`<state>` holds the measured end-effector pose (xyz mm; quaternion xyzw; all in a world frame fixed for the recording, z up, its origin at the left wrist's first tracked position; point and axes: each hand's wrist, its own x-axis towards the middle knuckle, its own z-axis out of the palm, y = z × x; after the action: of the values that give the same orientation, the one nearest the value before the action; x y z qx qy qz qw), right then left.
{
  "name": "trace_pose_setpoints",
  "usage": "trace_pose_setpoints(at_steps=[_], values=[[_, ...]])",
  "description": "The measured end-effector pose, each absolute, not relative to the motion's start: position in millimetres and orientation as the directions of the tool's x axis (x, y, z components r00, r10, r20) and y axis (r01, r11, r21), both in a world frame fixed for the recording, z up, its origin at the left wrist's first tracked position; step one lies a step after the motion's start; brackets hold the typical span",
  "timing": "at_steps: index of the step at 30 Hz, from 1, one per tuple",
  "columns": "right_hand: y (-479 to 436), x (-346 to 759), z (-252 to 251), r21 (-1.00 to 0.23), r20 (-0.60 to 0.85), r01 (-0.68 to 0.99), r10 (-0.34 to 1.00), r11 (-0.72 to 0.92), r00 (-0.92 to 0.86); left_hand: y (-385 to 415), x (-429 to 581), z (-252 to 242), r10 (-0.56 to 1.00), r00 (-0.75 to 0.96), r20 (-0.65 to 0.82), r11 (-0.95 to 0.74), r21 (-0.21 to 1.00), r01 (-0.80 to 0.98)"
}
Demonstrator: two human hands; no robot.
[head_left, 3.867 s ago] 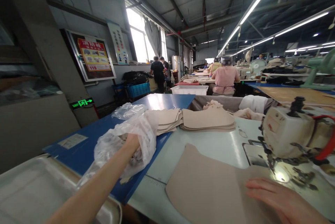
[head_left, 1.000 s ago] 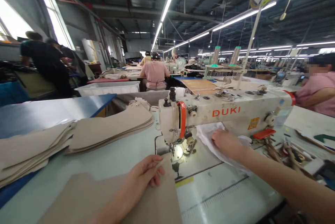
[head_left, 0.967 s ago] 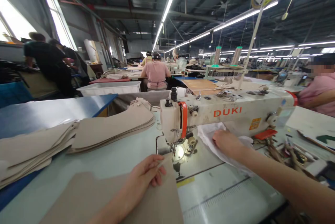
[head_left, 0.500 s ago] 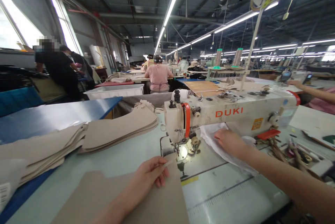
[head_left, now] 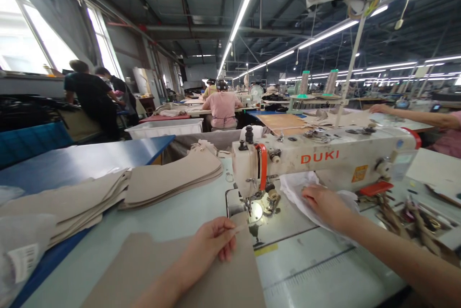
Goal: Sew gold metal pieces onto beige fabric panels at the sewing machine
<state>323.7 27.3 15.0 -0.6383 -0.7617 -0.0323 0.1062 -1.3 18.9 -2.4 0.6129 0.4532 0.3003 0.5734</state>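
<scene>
A beige fabric panel (head_left: 230, 279) lies flat on the sewing table, its upper edge by the needle of the white sewing machine (head_left: 317, 156). My left hand (head_left: 212, 240) rests on that panel, thumb and forefinger pinched on a thin pale strip (head_left: 239, 228) along its top. Under the machine's arm, a crumpled thin white cloth or bag (head_left: 293, 188) is spread out. My right hand (head_left: 324, 204) reaches onto it with its fingers curled together. What those fingertips hold, if anything, is hidden.
Stacked beige panels (head_left: 173, 178) lie left of the machine, near a clear plastic bag (head_left: 25, 250). A tray of small tools (head_left: 425, 216) sits at the right. Beyond it stretches a co-worker's arm (head_left: 406, 112). Thread cones (head_left: 304, 84) stand behind the machine.
The camera has turned slightly left, so the scene sits farther right. Both hands keep about the same place on the panel and the white material.
</scene>
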Motion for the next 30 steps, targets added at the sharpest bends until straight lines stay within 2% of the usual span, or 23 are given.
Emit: trace_pose_setpoints(at_steps=[4,7,9,11,14,15,17,19,23,27,30], values=[[23,320,16,-0.096,0.214,0.972,0.958,0.216,-0.192,10,-1,7,0.913,0.405,-0.044,-0.065,0.966,0.25],[18,319,18,-0.097,0.223,0.967,0.952,0.236,-0.21,0,-1,17,0.913,0.401,0.075,-0.259,0.866,0.427],[16,320,18,-0.104,0.232,0.962,0.947,0.253,-0.224,-6,-5,20,0.891,0.411,0.194,-0.418,0.701,0.577],[14,321,18,-0.119,0.247,0.955,0.94,0.272,-0.237,-13,-11,21,0.793,0.479,0.377,-0.609,0.457,0.648],[6,316,19,-0.164,0.293,0.934,0.919,0.319,-0.263,-25,-24,20,0.47,0.632,0.616,-0.826,0.054,0.561],[0,311,21,-0.205,0.324,0.913,0.905,0.352,-0.276,-30,-28,20,0.374,0.665,0.646,-0.851,-0.047,0.524],[-15,295,29,-0.338,0.4,0.83,0.866,0.443,-0.299,-39,-33,20,0.279,0.701,0.657,-0.857,-0.159,0.49],[-34,271,38,-0.506,0.441,0.687,0.841,0.522,-0.314,-45,-35,20,0.249,0.722,0.646,-0.856,-0.202,0.476],[-66,223,47,-0.772,0.39,0.369,0.844,0.517,-0.367,-47,-33,18,0.2,0.738,0.645,-0.862,-0.242,0.445],[-71,197,32,-0.92,0.274,0.176,0.895,0.351,-0.353,-46,-31,16,0.11,0.721,0.684,-0.856,-0.303,0.418],[-66,193,21,-0.952,0.241,0.122,0.932,0.282,-0.27,-47,-31,13,0.163,0.71,0.685,-0.835,-0.288,0.47]])
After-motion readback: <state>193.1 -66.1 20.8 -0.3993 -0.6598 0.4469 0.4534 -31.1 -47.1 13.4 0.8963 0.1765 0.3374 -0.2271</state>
